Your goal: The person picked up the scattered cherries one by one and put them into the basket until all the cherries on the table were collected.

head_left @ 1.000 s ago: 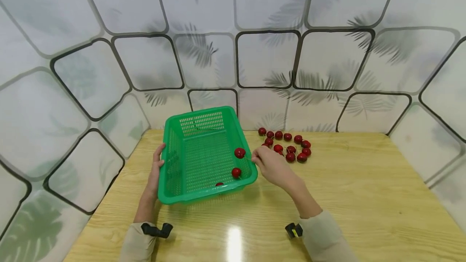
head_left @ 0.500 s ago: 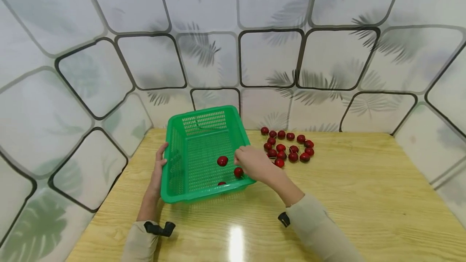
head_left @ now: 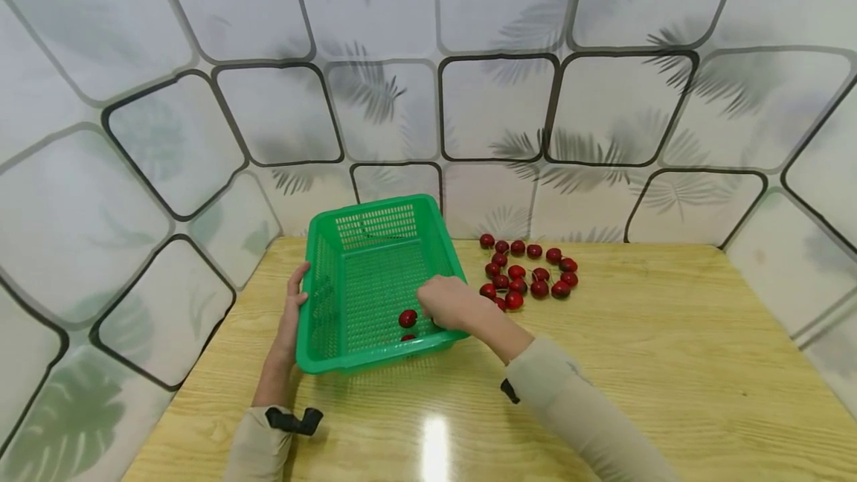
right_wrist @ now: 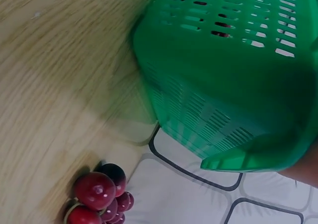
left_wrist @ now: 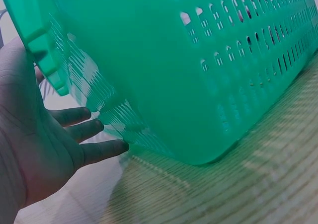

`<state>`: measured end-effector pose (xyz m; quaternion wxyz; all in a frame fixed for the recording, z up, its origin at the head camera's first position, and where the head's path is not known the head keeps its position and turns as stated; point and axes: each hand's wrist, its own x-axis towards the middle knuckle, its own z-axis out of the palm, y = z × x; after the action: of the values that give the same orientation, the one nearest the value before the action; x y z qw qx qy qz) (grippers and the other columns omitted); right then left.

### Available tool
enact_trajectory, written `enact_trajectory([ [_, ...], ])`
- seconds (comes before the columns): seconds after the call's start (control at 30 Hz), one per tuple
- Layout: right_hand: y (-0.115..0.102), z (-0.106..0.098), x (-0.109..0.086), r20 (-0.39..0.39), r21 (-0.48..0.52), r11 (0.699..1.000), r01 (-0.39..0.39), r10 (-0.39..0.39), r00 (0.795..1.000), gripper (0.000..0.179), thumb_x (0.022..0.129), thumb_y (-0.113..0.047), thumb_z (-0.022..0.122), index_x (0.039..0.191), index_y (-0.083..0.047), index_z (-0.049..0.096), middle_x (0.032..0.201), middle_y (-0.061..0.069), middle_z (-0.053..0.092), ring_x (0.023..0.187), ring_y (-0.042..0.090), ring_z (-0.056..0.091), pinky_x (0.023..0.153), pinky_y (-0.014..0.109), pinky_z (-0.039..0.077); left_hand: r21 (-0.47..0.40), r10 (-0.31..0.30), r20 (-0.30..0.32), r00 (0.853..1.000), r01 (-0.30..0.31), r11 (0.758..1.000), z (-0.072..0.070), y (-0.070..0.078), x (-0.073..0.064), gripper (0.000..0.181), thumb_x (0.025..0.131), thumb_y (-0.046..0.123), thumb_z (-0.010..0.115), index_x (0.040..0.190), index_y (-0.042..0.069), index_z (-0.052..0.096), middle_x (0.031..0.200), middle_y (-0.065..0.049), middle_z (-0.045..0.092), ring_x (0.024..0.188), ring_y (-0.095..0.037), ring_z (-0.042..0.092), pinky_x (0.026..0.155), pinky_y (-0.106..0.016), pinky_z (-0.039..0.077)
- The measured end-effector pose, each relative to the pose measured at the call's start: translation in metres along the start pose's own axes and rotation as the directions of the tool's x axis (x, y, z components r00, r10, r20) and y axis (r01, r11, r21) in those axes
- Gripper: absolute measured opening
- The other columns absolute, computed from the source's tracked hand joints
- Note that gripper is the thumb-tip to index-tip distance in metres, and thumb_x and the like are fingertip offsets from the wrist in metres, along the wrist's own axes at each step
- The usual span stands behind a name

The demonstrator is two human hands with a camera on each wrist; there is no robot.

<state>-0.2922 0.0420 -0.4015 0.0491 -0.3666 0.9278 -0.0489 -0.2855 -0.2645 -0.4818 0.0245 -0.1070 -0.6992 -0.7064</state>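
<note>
A green plastic basket [head_left: 375,262] with slotted walls stands on the wooden table, tilted slightly in the head view. My left hand [head_left: 289,318] grips its left rim; in the left wrist view three fingers [left_wrist: 102,152] of it lie against the outer wall. My right hand [head_left: 451,305] reaches over the right rim, its fingers curled and its fingertips hidden. Just left of them is a red cherry [head_left: 408,318], low over the mesh floor, its stem running towards the hand. Another cherry [head_left: 408,338] shows behind the front rim, and a third is almost covered by the right hand.
Several red cherries [head_left: 538,288] with stems lie grouped to the right of the basket, near the table's back edge. They also appear as a cluster [right_wrist: 94,190] low in the right wrist view. A patterned wall [head_left: 492,110] rises behind the table [head_left: 656,363].
My right hand has carried the cherry leftward over the rim and lowered it inside the basket. It now covers another cherry there. The left hand stays at the left rim.
</note>
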Motion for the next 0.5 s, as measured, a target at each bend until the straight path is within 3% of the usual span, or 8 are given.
enact_trajectory([
  [0.5,-0.0002,0.0082,0.0065,0.044,-0.038,0.998,-0.043,0.045,0.998,0.029,0.09,0.001,0.063,0.068,-0.016,0.054,0.066,-0.004,0.05,0.067,0.012,0.047,0.065,0.031,0.047,0.015,-0.006,-0.008,1.0,0.006,1.0,-0.0008,-0.0009,0.0011,0.056,0.105,0.027,0.02,0.16,0.023,0.007,0.164,-0.005,-0.003,0.135,-0.025,0.02,0.095,-0.025,0.034],
])
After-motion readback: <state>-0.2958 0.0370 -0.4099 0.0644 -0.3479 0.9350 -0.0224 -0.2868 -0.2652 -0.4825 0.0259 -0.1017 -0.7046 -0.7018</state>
